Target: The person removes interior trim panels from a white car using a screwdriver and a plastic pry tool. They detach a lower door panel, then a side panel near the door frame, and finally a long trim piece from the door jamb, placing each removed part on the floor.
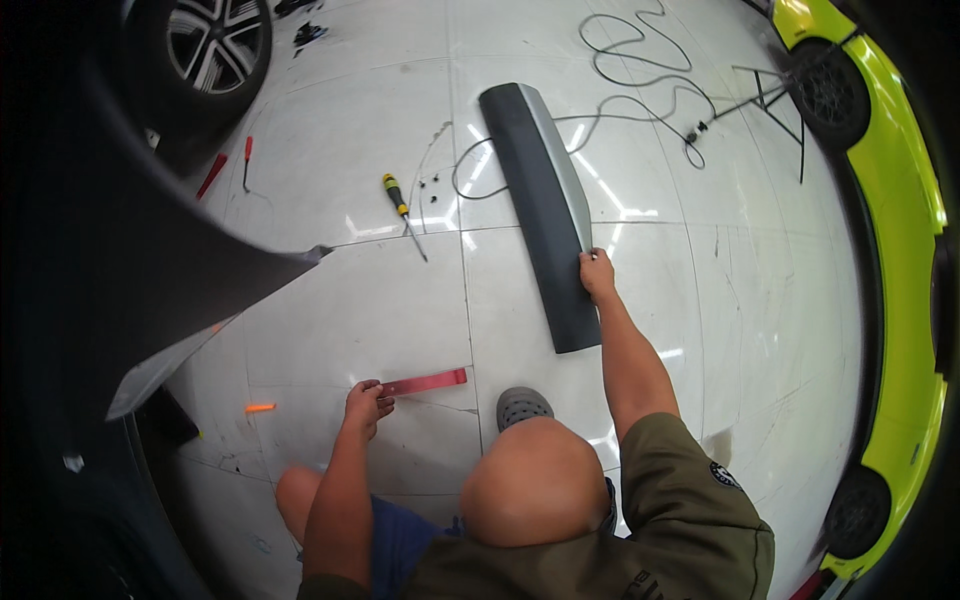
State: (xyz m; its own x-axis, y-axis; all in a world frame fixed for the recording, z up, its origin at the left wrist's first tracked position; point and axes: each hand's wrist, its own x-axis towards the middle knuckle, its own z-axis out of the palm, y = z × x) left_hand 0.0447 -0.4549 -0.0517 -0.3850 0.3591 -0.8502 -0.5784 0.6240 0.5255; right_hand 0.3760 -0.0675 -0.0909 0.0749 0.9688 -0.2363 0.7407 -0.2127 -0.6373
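Note:
My left hand (368,407) is closed around one end of a flat red trim pry tool (428,383), whose other end points right, over the tiles. Out to the right, my right hand (597,275) grips the right edge of a long dark grey car trim panel (545,225) with a silver strip along that side. The panel slants from upper left to lower right, its near end by my shoe. Whether it rests on the floor or is slightly lifted, I cannot tell.
A yellow-black screwdriver (397,200) and several small black clips (434,186) lie left of the panel. A hooked red-handled tool (248,160), a red tool (212,176) and an orange piece (260,408) lie further left. A dark car body (190,270), lime-green car (890,300) and cable (640,100) surround me.

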